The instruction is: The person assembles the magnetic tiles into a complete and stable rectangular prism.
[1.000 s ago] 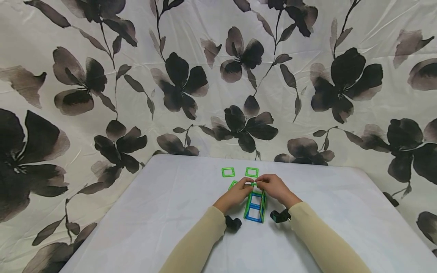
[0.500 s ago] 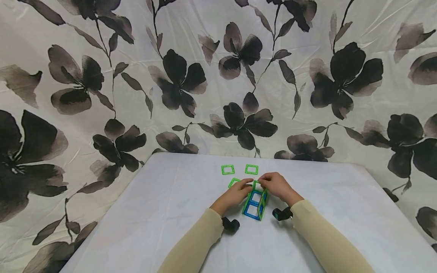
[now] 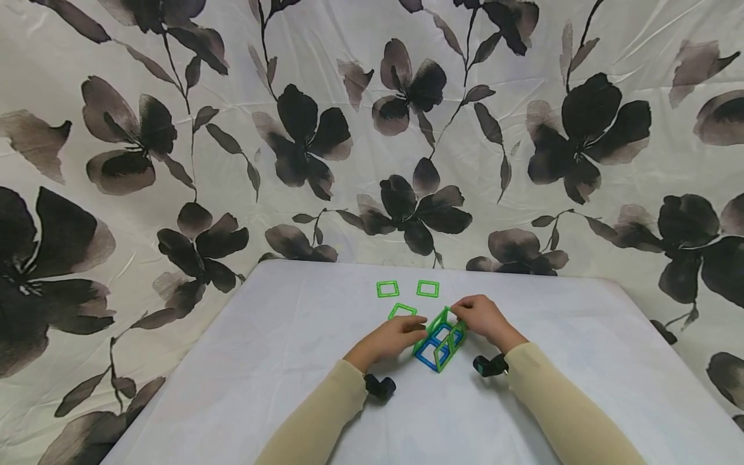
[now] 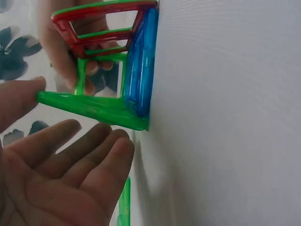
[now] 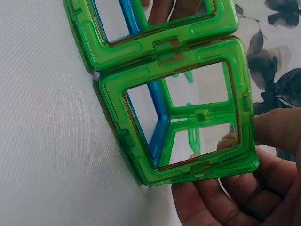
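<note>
A box-like build of square magnetic tiles stands on the white table, with blue tiles (image 3: pixel 426 363) as its floor and green tiles (image 5: pixel 110 113) as its upright walls. One long wall looks red on its inner face (image 4: pixel 70 35) in the left wrist view. My right hand (image 3: pixel 482 318) pinches the far corner of the build between thumb and fingers. Beside the opposite wall is my left hand (image 4: pixel 61 174): its thumb touches the wall's upper edge, and its fingers extend loosely along the outside. The left hand (image 3: pixel 386 342) partly covers that wall in the head view.
Three loose green square tiles lie flat beyond the build: one at the back left (image 3: pixel 379 289), one at the back right (image 3: pixel 438 289) and a nearer one (image 3: pixel 401 305) by the left fingertips. A floral cloth (image 3: pixel 418 129) hangs behind the table (image 3: pixel 261 361).
The build has turned clockwise and its far end has swung right with my right hand. My left hand has drawn back to the left, uncovering more of the nearest loose tile.
</note>
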`<state>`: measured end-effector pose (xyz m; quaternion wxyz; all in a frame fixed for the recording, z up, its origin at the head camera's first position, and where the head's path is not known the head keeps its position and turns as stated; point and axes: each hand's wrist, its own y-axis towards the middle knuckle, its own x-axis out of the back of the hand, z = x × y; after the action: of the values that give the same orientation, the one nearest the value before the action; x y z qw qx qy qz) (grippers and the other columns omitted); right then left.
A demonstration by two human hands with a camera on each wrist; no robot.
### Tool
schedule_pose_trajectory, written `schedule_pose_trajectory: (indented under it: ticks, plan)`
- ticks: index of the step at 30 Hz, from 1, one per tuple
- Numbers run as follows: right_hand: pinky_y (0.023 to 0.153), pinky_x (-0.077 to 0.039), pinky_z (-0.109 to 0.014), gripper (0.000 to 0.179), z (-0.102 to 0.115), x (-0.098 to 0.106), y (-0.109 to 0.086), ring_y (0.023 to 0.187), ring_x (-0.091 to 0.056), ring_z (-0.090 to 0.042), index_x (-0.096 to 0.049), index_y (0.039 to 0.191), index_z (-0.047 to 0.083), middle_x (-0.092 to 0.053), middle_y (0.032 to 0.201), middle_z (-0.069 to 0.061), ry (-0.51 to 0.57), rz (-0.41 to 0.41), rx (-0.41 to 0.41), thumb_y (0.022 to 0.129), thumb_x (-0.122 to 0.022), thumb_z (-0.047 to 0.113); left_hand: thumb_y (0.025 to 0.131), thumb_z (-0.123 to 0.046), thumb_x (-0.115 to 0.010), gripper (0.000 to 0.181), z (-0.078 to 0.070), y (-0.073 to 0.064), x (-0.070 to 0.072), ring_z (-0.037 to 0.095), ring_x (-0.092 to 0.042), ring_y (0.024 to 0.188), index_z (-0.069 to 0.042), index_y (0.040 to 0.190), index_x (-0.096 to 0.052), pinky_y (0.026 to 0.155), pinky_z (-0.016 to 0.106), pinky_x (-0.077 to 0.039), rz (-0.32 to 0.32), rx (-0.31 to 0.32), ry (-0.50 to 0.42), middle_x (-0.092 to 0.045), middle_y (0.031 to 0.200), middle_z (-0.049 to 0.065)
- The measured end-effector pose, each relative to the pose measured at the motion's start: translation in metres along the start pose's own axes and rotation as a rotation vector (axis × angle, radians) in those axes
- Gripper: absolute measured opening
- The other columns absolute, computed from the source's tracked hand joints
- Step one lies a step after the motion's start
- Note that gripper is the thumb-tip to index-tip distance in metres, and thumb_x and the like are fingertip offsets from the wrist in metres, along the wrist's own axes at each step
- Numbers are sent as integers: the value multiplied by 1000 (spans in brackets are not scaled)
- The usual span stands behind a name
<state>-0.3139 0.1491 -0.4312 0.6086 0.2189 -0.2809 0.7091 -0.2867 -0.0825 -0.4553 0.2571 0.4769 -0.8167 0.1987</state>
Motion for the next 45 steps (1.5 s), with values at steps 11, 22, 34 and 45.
schedule_pose_trajectory:
  ticks: [11, 22, 34, 45]
  plan:
    - [65, -55, -27, 32, -2, 6, -8, 82, -61, -17, -67, 115, 4, -66, 98, -12, 5, -56, -6, 97, -55, 27, 91, -29, -67, 42, -3, -9, 2, 17, -62, 115, -12, 129, -62, 100, 39, -49, -107, 3, 23, -66, 124, 2]
    - [61, -55, -30, 39, -11, 5, -12, 72, -65, -16, -55, 130, 8, -63, 110, -18, 11, -84, -35, 95, -52, 24, 98, -24, -53, 32, 2, -2, -1, 22, -57, 123, -12, 126, -65, 103, 43, -46, -242, 31, 1, -64, 128, 3]
    - [61, -57, -31, 41, -14, 9, -22, 70, -65, -16, -53, 133, 7, -61, 113, -20, 71, -74, -64, 94, -50, 21, 102, -27, -45, 37, -3, 11, -13, 20, -57, 119, -10, 131, -61, 105, 44, -43, -284, 82, -118, -64, 126, 5]
    - [65, -58, -31, 43, -19, 13, -26, 84, -66, -18, -50, 136, 4, -61, 120, -23, 123, -80, -68, 97, -48, 21, 102, -26, -46, 34, -8, 24, -19, 11, -58, 95, -11, 127, -64, 91, 36, -49, -323, 83, -161, -68, 109, 2]
